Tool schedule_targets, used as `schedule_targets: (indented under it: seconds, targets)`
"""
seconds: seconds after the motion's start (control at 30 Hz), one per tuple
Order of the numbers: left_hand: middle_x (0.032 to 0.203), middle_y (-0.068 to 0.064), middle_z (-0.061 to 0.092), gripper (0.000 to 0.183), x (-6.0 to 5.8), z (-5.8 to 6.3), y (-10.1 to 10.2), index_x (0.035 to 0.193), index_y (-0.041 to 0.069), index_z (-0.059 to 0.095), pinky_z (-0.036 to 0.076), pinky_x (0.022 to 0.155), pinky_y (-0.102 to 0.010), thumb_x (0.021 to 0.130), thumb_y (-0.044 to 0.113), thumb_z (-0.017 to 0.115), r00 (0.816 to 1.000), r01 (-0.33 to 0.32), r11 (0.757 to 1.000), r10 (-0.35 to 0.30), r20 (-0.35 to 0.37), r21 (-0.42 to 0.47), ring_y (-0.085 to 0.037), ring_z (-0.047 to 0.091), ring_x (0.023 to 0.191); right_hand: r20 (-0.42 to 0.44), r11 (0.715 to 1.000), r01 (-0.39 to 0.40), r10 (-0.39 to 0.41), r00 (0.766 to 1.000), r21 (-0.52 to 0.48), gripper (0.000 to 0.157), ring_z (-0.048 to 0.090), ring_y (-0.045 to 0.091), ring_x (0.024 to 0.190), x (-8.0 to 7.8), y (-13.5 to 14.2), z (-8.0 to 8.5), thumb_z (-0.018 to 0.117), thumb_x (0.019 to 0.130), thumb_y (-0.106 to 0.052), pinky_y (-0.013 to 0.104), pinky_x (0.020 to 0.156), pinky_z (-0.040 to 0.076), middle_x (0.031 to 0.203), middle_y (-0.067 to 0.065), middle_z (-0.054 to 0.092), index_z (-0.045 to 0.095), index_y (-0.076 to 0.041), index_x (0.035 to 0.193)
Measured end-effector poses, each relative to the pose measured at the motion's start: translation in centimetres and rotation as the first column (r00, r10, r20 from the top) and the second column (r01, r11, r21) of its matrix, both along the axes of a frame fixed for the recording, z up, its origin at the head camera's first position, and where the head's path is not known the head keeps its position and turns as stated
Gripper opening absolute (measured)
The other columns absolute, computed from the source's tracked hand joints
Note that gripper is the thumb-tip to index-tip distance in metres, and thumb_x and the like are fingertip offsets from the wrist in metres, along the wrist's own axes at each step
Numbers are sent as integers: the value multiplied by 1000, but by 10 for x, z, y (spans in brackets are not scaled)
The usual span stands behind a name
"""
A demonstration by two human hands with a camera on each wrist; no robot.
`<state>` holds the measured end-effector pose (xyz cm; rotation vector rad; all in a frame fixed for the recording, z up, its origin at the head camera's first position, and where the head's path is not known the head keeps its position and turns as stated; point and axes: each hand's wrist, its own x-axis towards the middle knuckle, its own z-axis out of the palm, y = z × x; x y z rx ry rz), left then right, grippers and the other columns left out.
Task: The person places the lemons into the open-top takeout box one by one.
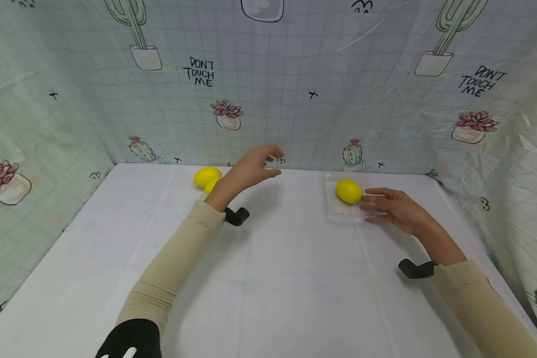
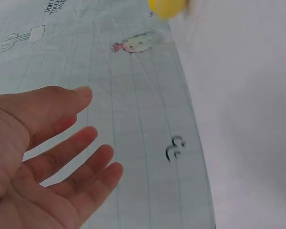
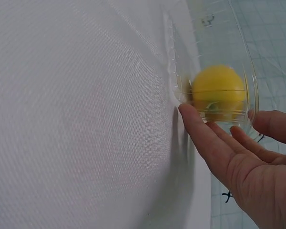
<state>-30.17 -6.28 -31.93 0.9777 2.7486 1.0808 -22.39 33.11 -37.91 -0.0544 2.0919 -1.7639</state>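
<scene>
A yellow lemon [image 1: 348, 191] sits in a clear plastic container [image 1: 344, 218] toward the table's back right. Beside the container's right wall is my right hand [image 1: 395, 210], its fingers extended and their tips right at the plastic. In the right wrist view the thumb [image 3: 276, 125] lies by the rim, with the lemon [image 3: 218, 89] seen through the wall. My left hand [image 1: 252, 166] hovers over the back of the table with nothing in it, fingers loosely bent and spread from the thumb. Behind its wrist lie two more lemons [image 1: 207, 176], one partly hidden by the arm.
A white cloth covers the table [image 1: 286, 278]. Printed curtains [image 1: 277, 119] with cactus drawings hang along its back and both sides, close behind the container. Black wrist mounts [image 1: 237, 217] stick out from both sleeves.
</scene>
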Motion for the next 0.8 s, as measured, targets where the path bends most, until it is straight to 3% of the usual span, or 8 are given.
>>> schedule_targets:
  seconds: [0.2, 0.37, 0.5, 0.8]
  targets:
    - [136, -11, 60, 40, 17, -8, -48, 133, 5, 59, 47, 107, -44, 96, 13, 72, 1000, -8, 999, 9, 12, -48, -32, 57, 123, 2, 1000, 1, -1, 1000, -1, 63, 62, 17, 123, -1, -2, -1, 44, 110, -17, 36, 95, 56, 163, 32, 18, 12, 7, 159]
    - [136, -16, 60, 39, 24, -13, -82, 130, 1, 60, 48, 105, -49, 95, 11, 72, 996, -84, 982, 83, -17, -167, -37, 56, 126, -7, 1000, -4, 4, 1000, 10, 62, 62, 17, 124, -1, -4, 0, 44, 110, -16, 36, 95, 56, 164, 30, 16, 13, 8, 159]
    - [137, -21, 58, 40, 25, -13, -102, 131, -2, 58, 47, 106, -52, 95, 7, 71, 991, -130, 962, 134, 0, -239, -40, 53, 128, -1, 1000, -3, 3, 1000, 14, 63, 62, 17, 124, -1, -5, 1, 44, 110, -17, 36, 96, 56, 165, 29, 15, 13, 7, 159]
    - [134, -24, 60, 42, 15, -23, -124, 134, -3, 56, 47, 108, -52, 95, 5, 70, 990, -115, 933, 136, 38, -340, -40, 55, 125, 11, 1000, 7, -7, 1000, 18, 63, 62, 16, 123, -1, -6, -1, 46, 110, -18, 35, 96, 56, 165, 28, 16, 13, 6, 159]
